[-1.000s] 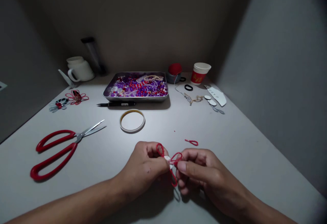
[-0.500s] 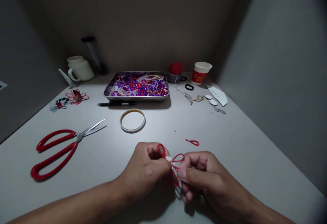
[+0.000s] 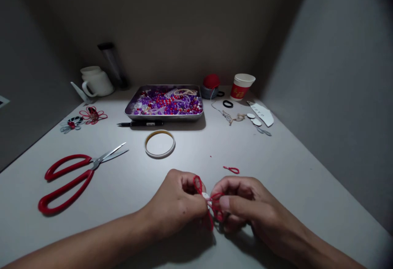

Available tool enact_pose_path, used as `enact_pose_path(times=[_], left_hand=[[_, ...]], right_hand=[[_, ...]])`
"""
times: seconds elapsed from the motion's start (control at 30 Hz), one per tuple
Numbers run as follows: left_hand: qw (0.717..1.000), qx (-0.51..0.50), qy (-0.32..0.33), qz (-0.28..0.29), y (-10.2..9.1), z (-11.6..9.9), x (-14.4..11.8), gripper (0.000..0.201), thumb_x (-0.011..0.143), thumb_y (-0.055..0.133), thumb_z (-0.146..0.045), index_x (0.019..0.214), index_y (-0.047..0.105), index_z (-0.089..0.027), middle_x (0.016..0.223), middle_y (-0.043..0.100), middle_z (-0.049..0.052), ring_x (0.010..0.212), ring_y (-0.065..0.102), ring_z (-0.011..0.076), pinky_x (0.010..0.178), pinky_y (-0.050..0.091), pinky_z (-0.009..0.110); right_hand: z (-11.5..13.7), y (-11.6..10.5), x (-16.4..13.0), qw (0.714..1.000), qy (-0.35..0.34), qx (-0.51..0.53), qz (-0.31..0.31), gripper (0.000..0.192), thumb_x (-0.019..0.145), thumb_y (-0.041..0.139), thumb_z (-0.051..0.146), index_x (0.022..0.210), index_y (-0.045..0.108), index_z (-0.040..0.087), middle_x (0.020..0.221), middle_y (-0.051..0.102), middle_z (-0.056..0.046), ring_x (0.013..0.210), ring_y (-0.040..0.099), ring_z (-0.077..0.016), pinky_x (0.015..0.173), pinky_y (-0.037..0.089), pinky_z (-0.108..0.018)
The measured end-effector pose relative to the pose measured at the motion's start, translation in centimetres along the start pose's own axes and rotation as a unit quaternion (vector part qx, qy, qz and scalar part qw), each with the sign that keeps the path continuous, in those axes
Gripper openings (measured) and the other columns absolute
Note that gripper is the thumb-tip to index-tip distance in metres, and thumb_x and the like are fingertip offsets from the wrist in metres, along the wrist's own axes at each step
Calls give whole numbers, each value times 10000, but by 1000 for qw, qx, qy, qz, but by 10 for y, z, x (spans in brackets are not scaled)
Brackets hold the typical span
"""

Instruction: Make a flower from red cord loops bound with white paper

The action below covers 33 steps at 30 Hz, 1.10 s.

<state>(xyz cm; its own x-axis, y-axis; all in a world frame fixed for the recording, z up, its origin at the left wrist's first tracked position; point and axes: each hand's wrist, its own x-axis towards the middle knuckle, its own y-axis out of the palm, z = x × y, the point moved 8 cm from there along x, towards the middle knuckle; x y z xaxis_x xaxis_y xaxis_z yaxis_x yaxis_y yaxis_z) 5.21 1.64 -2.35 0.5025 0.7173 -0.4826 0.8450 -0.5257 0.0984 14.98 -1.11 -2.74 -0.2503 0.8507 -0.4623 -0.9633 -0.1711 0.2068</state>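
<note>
My left hand [image 3: 182, 201] is closed in a pinch on a small white disc [image 3: 206, 196] with red yarn loops [image 3: 198, 184] spreading from it like petals. The thumb covers part of the disc. Close beside it, my right hand [image 3: 245, 205] pinches one of the red loops between thumb and fingertips. Some grey yarn hangs below the loops, partly in shadow. On the table just beyond my hands lies a loose red yarn loop [image 3: 232, 170].
Left are red-handled scissors [image 3: 95, 163], blades apart, and yarn flowers [image 3: 93, 114]. A tape roll [image 3: 159, 155], a pen [image 3: 143, 124] and a bead tray [image 3: 164, 118] lie ahead. Farther right are yarn balls [image 3: 211, 82], a paper cup [image 3: 241, 88] and white discs [image 3: 256, 122].
My right hand has shifted its fingers up and closer to the disc, and its thumb now lies over the red loops on that side. My left hand keeps its pinch.
</note>
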Motion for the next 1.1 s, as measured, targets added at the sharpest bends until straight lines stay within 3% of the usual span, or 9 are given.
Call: enact_pose_path(times=[0.2, 0.47, 0.6, 0.8, 1.0, 1.1], left_hand=[[999, 32, 0, 43, 3, 7, 1, 66, 571, 596, -135, 530, 544, -129, 457, 554, -9, 401, 453, 81, 400, 311, 184], [990, -11, 37, 136, 12, -7, -2, 250, 695, 652, -351, 721, 611, -105, 675, 646, 70, 539, 513, 104, 476, 332, 195], [991, 6, 56, 123, 9, -11, -1, 302, 717, 608, -401, 654, 589, -106, 589, 585, 32, 473, 428, 76, 444, 300, 191], [1000, 4, 10, 25, -1, -4, 0, 116, 615, 579, -232, 591, 538, -126, 463, 516, -14, 396, 390, 62, 389, 276, 175], [1000, 4, 16, 19, -1, -3, 0, 122, 570, 577, -214, 518, 507, -128, 427, 492, -23, 381, 389, 53, 381, 277, 169], [999, 17, 11, 36, 1, 0, 1, 107, 579, 582, -191, 528, 514, -127, 438, 506, -19, 390, 412, 60, 386, 288, 169]], right_hand=[[3, 2, 1, 993, 5, -107, -43, 72, 592, 590, 202, 561, 561, 144, 477, 545, 8, 446, 441, -93, 443, 322, -218], [-3, -3, 3, 999, 10, 31, -17, 82, 603, 607, 213, 599, 580, 136, 470, 591, -4, 466, 557, -123, 475, 376, -226], [-3, -4, 4, 998, 1, 60, -28, 104, 623, 623, 222, 611, 586, 126, 503, 602, -14, 478, 541, -110, 507, 404, -238], [-1, -3, 4, 999, -13, 19, -37, 137, 636, 643, 243, 626, 580, 122, 525, 591, -15, 462, 504, -96, 485, 391, -231], [-3, 2, 3, 999, -31, 32, 23, 153, 646, 571, 230, 728, 632, 117, 615, 617, -42, 545, 551, -136, 547, 435, -272], [-2, 2, 3, 1000, -22, 2, 6, 124, 632, 596, 237, 668, 612, 119, 563, 593, -30, 514, 526, -123, 501, 399, -239]])
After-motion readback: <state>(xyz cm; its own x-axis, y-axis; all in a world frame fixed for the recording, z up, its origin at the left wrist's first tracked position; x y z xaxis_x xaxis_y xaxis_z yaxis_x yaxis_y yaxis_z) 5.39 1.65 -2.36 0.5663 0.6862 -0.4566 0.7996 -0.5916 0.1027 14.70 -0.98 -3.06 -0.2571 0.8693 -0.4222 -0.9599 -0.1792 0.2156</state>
